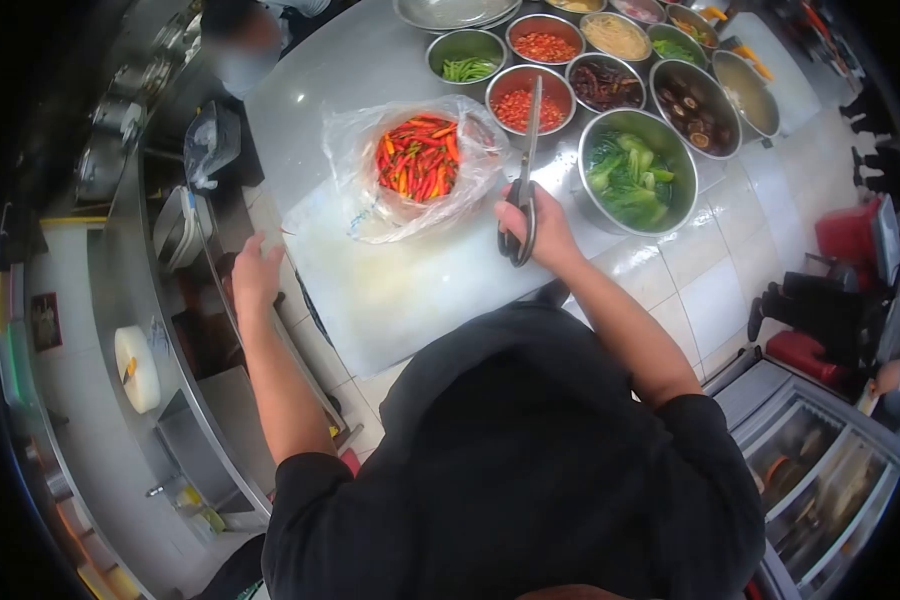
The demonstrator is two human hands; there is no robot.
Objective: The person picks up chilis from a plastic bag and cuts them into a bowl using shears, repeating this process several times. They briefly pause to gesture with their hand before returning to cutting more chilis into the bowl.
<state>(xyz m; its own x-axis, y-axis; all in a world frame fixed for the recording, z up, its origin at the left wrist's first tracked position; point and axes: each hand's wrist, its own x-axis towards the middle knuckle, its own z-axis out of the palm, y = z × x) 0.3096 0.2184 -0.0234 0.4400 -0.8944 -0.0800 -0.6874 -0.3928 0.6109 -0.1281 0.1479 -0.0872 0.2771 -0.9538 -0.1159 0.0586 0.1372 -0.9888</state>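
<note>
My right hand (pixel 542 228) is wrapped round the black handles of a pair of scissors (pixel 534 122). The blades point away from me, and their tips overlap a bowl of chopped red chillies (pixel 515 108). My left hand (pixel 257 272) hangs off the left side of the table with its fingers apart and nothing visible in them. Between the two hands, a clear plastic bag (pixel 355 205) lies open around a heap of whole red chillies (pixel 418 160). Under the bag's near side is a white cutting board (pixel 400 300).
Beside my right hand stands a metal pot of leafy greens (pixel 630 180). Further back are bowls of dried chillies (pixel 607 85), mushrooms (pixel 695 112) and green beans (pixel 467 69). Another person (pixel 250 45) is at the far left. A steel counter (pixel 160 420) runs along my left.
</note>
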